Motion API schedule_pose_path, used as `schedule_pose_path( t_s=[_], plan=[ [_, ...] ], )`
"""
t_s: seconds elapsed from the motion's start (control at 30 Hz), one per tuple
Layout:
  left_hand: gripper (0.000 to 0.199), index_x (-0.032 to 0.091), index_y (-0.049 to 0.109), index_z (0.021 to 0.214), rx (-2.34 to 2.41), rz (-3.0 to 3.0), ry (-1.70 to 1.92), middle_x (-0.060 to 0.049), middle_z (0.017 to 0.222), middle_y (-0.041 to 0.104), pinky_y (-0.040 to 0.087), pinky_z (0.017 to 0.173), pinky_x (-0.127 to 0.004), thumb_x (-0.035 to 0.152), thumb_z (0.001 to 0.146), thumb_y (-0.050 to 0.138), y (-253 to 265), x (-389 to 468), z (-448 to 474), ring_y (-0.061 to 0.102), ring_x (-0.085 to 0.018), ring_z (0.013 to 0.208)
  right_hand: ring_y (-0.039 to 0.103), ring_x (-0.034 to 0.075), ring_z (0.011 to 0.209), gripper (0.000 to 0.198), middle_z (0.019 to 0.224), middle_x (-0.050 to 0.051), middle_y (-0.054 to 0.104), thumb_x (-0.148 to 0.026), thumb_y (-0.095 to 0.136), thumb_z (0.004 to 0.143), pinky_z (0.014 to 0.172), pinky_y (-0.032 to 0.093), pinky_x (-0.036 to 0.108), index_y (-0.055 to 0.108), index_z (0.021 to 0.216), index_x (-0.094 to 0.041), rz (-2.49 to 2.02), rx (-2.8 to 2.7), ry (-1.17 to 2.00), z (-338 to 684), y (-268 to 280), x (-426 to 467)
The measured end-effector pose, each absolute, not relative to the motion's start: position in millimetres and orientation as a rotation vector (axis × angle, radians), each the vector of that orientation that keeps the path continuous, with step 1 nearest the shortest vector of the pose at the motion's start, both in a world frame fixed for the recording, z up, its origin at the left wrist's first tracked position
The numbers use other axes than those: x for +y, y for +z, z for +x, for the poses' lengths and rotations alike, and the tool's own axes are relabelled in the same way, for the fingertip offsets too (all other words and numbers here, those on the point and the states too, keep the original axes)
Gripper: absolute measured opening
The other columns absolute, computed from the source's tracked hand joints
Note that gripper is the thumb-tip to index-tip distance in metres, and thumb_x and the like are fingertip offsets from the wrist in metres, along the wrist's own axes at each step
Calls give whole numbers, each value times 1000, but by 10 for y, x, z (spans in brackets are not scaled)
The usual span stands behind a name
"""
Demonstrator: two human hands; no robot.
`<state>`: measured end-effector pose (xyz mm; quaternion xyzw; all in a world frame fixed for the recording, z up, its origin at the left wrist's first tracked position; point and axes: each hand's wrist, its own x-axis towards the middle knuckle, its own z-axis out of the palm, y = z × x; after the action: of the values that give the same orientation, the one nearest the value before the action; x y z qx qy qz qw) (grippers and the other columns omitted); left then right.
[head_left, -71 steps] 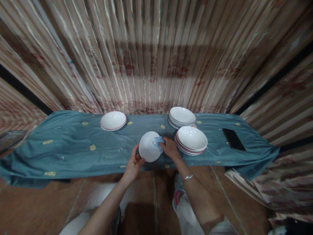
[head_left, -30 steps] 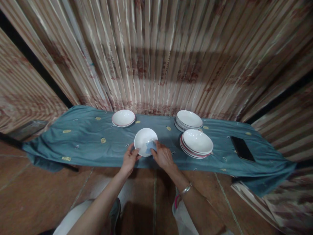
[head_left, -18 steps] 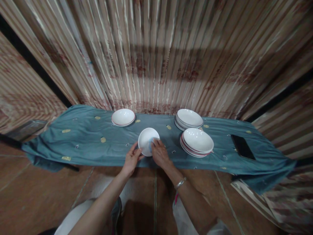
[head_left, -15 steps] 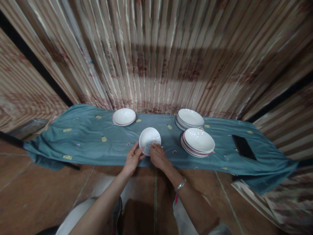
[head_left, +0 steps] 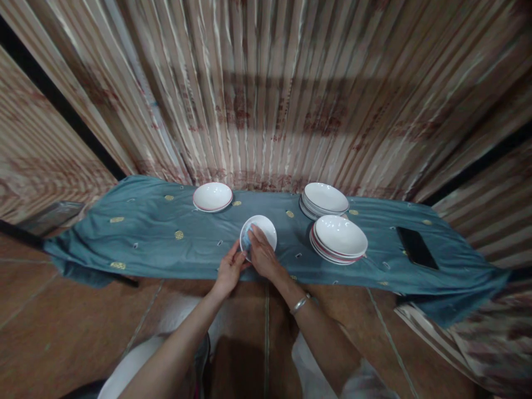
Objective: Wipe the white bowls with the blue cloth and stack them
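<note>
Most of the crumpled light-blue cloth (head_left: 246,237) is hidden under the right hand (head_left: 261,253), the left fingers beneath the small round white glazed bowl (head_left: 269,231) are out of sight, and the left edge of the frame cuts off a dim, flat tray-like object (head_left: 52,217). On the tabletop draped in teal patterned fabric (head_left: 153,221), a shallow white bowl with a red rim (head_left: 213,197) sits far left; to the right, a stack of red-rimmed white bowls (head_left: 341,237) partly covers a stack of dark-rimmed white bowls (head_left: 325,198), with a flat black rectangular slab (head_left: 417,247) beyond. The small bowl lies between both hands: the left hand (head_left: 231,269) is closed on its near-left rim, while the right, fingers bunched, presses the cloth against its inside.
</note>
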<state>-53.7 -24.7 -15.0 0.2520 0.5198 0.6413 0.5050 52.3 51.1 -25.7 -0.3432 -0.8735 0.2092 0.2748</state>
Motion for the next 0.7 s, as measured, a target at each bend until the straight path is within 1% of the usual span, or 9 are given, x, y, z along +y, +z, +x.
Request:
schedule_pose_path(
  t_s=[0.07, 0.1, 0.2, 0.27, 0.37, 0.43, 0.57, 0.63, 0.7],
  plan=[
    [86, 14, 52, 133, 1243, 604, 1544, 2, 69, 65, 55, 77, -35, 43, 57, 80, -170, -246, -545, 61, -14, 70, 17, 29, 144, 53, 151, 20, 29, -15, 46, 88, 115, 26, 47, 39, 138, 0, -993, -2433, 426, 556, -232, 526],
    [87, 14, 50, 134, 1235, 602, 1542, 2, 69, 65, 55, 78, -35, 42, 57, 80, -178, -245, -548, 62, -14, 70, 17, 29, 143, 52, 151, 20, 30, -13, 45, 87, 114, 27, 48, 40, 138, 0, -1025, -2460, 373, 579, -227, 533],
    [87, 14, 47, 136, 1216, 604, 1531, 1, 69, 66, 55, 79, -36, 41, 59, 79, -191, -243, -554, 63, -16, 73, 27, 26, 141, 50, 147, 20, 38, -4, 39, 85, 114, 29, 45, 45, 135, -2, -1059, -2515, 279, 654, -244, 543],
    [86, 14, 47, 136, 1211, 604, 1528, 1, 70, 67, 54, 80, -37, 41, 60, 79, -191, -240, -554, 64, -17, 75, 35, 23, 137, 47, 141, 20, 45, -2, 38, 84, 114, 29, 42, 51, 129, -3, -1036, -2545, 283, 700, -268, 536],
    [84, 15, 49, 134, 1220, 597, 1529, 1, 70, 67, 54, 79, -37, 42, 60, 79, -173, -239, -551, 65, -18, 75, 43, 21, 131, 43, 134, 17, 54, -4, 39, 84, 113, 31, 41, 58, 122, -7, -1008, -2547, 407, 747, -281, 505],
    [84, 16, 51, 132, 1229, 588, 1529, 0, 71, 67, 54, 77, -34, 42, 58, 80, -152, -241, -552, 65, -17, 75, 48, 21, 127, 39, 131, 14, 58, -7, 40, 86, 110, 34, 41, 61, 119, -11, -1005, -2511, 552, 761, -259, 477],
    [84, 16, 55, 128, 1246, 557, 1530, 0, 72, 68, 53, 70, -29, 44, 54, 82, -118, -246, -565, 63, -14, 69, 57, 20, 117, 32, 125, 7, 63, -13, 47, 87, 103, 42, 36, 66, 111, -18, -928, -2398, 855, 771, -170, 415],
    [84, 15, 55, 127, 1260, 526, 1553, 1, 68, 66, 53, 66, -27, 44, 53, 82, -117, -241, -573, 61, -12, 64, 60, 20, 112, 30, 122, 7, 65, -16, 51, 86, 99, 45, 35, 66, 112, -18, -852, -2354, 913, 783, -132, 375],
    [81, 14, 56, 124, 1270, 500, 1578, 3, 64, 64, 51, 62, -25, 44, 53, 82, -123, -230, -580, 59, -10, 59, 60, 21, 112, 33, 122, 9, 64, -20, 56, 84, 98, 46, 36, 63, 116, -17, -787, -2351, 865, 801, -107, 328]
  ],
)
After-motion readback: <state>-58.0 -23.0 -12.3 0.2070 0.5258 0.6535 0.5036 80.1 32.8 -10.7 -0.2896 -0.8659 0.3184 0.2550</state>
